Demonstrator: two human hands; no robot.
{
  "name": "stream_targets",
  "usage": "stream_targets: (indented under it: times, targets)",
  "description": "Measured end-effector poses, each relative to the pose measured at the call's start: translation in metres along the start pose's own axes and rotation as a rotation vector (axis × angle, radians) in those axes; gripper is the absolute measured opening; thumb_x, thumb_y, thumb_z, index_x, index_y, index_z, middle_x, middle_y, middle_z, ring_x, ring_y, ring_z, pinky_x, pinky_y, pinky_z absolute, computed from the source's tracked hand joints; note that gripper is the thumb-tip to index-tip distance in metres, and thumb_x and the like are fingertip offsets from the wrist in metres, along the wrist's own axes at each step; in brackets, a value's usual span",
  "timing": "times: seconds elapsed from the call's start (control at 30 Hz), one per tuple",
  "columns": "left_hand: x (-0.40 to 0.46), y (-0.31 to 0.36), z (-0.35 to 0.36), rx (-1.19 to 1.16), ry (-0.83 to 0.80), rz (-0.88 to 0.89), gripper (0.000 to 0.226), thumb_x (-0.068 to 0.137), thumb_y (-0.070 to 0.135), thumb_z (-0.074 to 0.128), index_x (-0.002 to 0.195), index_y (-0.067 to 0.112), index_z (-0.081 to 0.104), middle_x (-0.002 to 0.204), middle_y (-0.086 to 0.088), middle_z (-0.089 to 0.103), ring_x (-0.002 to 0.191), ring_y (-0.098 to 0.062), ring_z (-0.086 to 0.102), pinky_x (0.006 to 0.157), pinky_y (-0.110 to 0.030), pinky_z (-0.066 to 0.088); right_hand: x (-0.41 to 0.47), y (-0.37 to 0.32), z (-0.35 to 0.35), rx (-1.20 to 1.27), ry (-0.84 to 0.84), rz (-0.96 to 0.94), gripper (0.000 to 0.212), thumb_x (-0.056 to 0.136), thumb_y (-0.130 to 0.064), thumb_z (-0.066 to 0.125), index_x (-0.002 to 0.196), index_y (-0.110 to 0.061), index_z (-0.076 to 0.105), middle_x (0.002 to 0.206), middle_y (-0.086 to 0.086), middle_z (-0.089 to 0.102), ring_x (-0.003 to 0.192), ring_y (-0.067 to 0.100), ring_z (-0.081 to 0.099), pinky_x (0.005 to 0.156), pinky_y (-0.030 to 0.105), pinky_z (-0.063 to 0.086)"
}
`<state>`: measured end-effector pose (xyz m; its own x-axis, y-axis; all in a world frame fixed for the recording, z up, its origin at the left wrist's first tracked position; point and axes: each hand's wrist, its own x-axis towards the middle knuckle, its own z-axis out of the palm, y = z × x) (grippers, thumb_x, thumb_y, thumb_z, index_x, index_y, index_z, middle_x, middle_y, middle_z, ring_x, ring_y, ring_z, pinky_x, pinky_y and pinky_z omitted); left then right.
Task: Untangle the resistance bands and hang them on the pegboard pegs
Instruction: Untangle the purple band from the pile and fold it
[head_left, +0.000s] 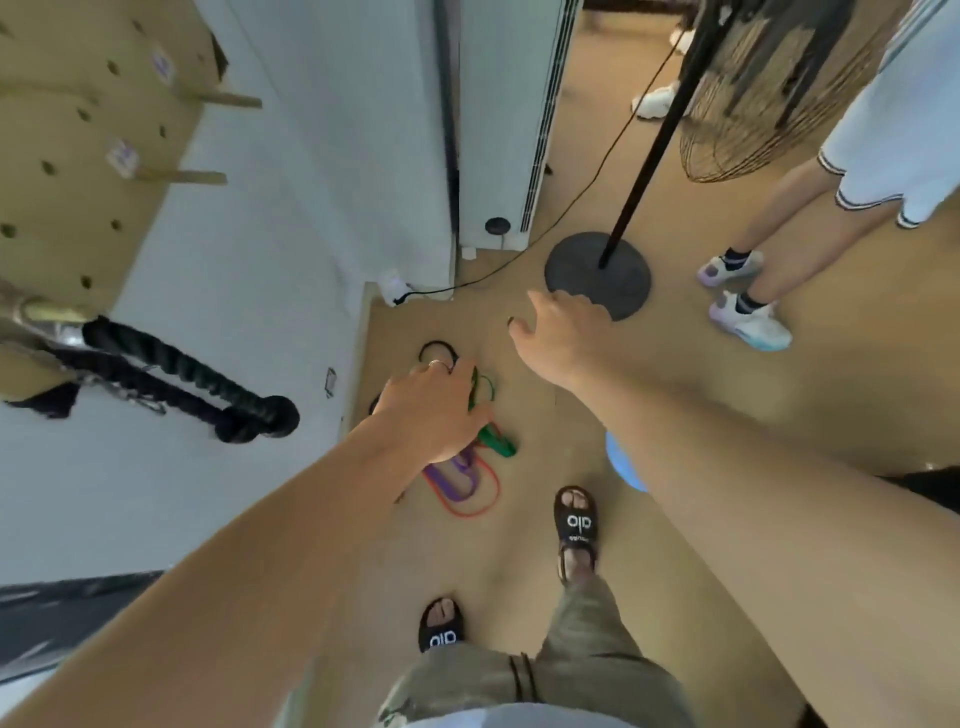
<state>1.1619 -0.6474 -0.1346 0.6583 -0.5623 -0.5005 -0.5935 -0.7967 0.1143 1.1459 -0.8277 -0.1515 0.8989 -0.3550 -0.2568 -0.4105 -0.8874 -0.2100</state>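
We note the pegboard (78, 171) up the wall at left, its pegs (228, 100) bare. The tangled resistance bands (467, 478) lie on the floor near the wall's foot. Our left hand (434, 410) curls its fingers round the green band (496, 441); our right hand (563, 332) hovers, fingers spread. Lifting now risks dragging the knotted purple and orange loops tighter.

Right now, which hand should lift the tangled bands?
Probably the left hand: it already touches the green band in the tangle, while the right hand hovers open above the floor.
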Motion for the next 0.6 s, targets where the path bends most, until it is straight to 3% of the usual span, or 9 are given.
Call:
stream_targets:
  times: [0.1,0.27,0.4,0.53,0.6]
  targets:
    - [0.05,0.009,-0.012,-0.067,-0.009,-0.081,0.058,0.103,0.052,0.037,0.15,0.018,0.034,0.143,-0.011,0.051,0.126,-0.034,0.052,0.101,-0.047,0.046,0.064,0.018,-0.002,-0.032,-0.026,-0.079,0.057,0.103,-0.046,0.035,0.15,-0.017,0.043,0.128,0.014,0.064,0.119,0.037,0.055,0.092,0.044,0.042]
    - [0.109,0.025,-0.032,-0.171,-0.037,-0.215,0.055,0.104,0.052,0.036,0.147,0.017,0.034,0.14,-0.013,0.051,0.121,-0.034,0.054,0.097,-0.047,0.047,0.141,0.038,-0.004,-0.086,-0.156,-0.206,0.059,0.104,-0.046,0.033,0.155,-0.017,0.036,0.139,0.013,0.06,0.124,0.037,0.055,0.098,0.044,0.041]
    - [0.134,0.023,-0.049,-0.25,-0.013,-0.293,0.059,0.104,0.051,0.037,0.151,0.017,0.031,0.15,-0.011,0.044,0.129,-0.034,0.05,0.102,-0.046,0.045,0.181,0.028,-0.007,-0.121,-0.178,-0.318,0.053,0.102,-0.046,0.037,0.14,-0.011,0.05,0.122,0.015,0.067,0.112,0.037,0.061,0.087,0.043,0.044]
    - [0.151,-0.001,-0.046,-0.325,0.007,-0.363,0.057,0.102,0.05,0.041,0.149,0.018,0.033,0.145,-0.011,0.048,0.126,-0.033,0.052,0.101,-0.046,0.045,0.21,0.002,0.001,-0.111,-0.176,-0.404,0.04,0.101,-0.044,0.042,0.117,-0.01,0.056,0.103,0.012,0.068,0.096,0.036,0.063,0.073,0.039,0.038]
    - [0.158,-0.015,-0.038,-0.353,0.004,-0.398,0.057,0.102,0.05,0.042,0.149,0.019,0.035,0.142,-0.01,0.051,0.126,-0.033,0.052,0.101,-0.046,0.045,0.22,-0.009,0.006,-0.116,-0.166,-0.436,0.037,0.101,-0.044,0.043,0.114,-0.012,0.056,0.1,0.01,0.067,0.094,0.035,0.063,0.071,0.038,0.038]
